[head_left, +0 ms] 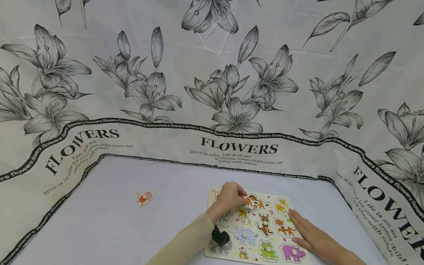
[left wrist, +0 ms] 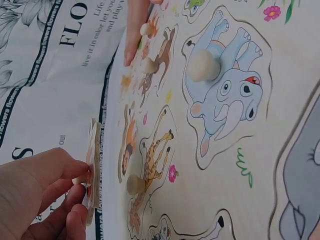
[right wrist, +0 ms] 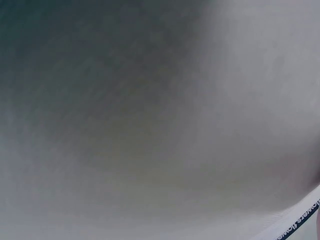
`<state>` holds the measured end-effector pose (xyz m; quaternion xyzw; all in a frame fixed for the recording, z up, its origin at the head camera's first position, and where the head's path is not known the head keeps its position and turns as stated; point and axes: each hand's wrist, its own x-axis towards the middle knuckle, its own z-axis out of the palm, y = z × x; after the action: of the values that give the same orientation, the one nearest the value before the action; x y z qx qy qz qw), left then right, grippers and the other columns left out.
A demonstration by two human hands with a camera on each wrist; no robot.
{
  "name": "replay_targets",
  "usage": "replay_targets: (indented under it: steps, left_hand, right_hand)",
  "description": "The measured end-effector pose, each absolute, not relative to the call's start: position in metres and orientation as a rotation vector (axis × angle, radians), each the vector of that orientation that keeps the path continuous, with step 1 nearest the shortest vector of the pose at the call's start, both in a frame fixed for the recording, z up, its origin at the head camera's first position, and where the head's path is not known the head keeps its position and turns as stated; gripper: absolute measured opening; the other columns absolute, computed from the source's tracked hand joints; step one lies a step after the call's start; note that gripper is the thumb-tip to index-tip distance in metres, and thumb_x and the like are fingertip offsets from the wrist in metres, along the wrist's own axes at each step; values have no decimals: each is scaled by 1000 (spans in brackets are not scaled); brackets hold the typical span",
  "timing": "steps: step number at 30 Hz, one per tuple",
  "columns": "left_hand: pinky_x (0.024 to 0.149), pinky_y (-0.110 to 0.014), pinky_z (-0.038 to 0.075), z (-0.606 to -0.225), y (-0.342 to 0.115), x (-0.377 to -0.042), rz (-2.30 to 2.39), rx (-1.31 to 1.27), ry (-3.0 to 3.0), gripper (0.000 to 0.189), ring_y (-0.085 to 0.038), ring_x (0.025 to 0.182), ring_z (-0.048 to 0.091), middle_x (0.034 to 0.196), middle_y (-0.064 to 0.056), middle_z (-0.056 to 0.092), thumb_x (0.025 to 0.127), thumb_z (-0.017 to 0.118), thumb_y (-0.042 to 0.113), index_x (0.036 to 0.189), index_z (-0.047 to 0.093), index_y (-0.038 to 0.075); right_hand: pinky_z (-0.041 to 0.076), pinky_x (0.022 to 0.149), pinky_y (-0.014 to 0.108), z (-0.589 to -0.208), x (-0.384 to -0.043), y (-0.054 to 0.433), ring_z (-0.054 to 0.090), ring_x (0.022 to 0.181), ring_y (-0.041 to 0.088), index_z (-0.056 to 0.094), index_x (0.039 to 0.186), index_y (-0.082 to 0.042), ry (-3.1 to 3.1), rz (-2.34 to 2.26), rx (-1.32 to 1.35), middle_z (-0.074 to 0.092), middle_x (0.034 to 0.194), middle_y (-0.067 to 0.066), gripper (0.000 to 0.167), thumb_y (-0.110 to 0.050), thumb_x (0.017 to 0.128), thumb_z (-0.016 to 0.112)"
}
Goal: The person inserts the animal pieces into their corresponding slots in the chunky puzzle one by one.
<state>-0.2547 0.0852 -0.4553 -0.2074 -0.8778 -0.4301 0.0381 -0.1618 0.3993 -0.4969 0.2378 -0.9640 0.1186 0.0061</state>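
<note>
My left hand [head_left: 230, 197] is above the upper left of a wooden knob puzzle board [head_left: 251, 224]. Its thumb and fingers pinch a thin wooden puzzle piece [left wrist: 93, 172] by the knob. That piece appears edge-on in the left wrist view, so its picture is mostly hidden. Just beyond it on the board is the lion [head_left: 256, 201]. Along the board's right edge rests my right hand [head_left: 309, 233], fingers extended, beside the fox [head_left: 285, 226] and the purple hippo [head_left: 293, 253]. The right wrist view is a grey blur.
A loose monkey piece [head_left: 144, 198] lies on the white tablecloth [head_left: 99, 221], left of the board. The giraffe [head_left: 243, 215], rhinoceros [head_left: 245, 235] and frog [head_left: 269, 251] sit in the board. Behind the table hangs a flower-printed curtain [head_left: 198, 48].
</note>
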Motion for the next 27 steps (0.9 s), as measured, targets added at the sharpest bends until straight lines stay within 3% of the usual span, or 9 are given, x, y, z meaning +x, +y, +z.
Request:
replay_targets:
  steps: [12, 20, 27]
  left_hand:
    - [53, -13, 43, -453, 105, -259, -1269, -672, -2733, 10, 1, 55, 53, 75, 1, 72, 75, 80, 13, 84, 77, 9]
    - [58, -14, 45, -453, 118, -259, -1286, -689, -2742, 10, -2, 60, 57, 79, -2, 74, 76, 78, 10, 86, 78, 7]
    - [59, -14, 44, -455, 130, -260, -1235, -637, -2774, 9, -1, 61, 55, 77, 2, 73, 76, 80, 14, 83, 78, 10]
  right_hand:
    - [-5, 94, -8, -497, -163, 400, -12, 128, -30, 24, 152, -8, -3046, 375, 734, 30, 154, 17, 74, -47, 95, 51]
    - [-2, 101, -5, -502, -162, 401, -7, 137, -20, 29, 150, -4, -2824, 228, 892, 23, 160, -1, 72, -35, 93, 60]
    - [-3, 99, -6, -501, -163, 401, -9, 135, -23, 26, 151, -6, -2878, 256, 868, 26, 158, 5, 71, -37, 95, 56]
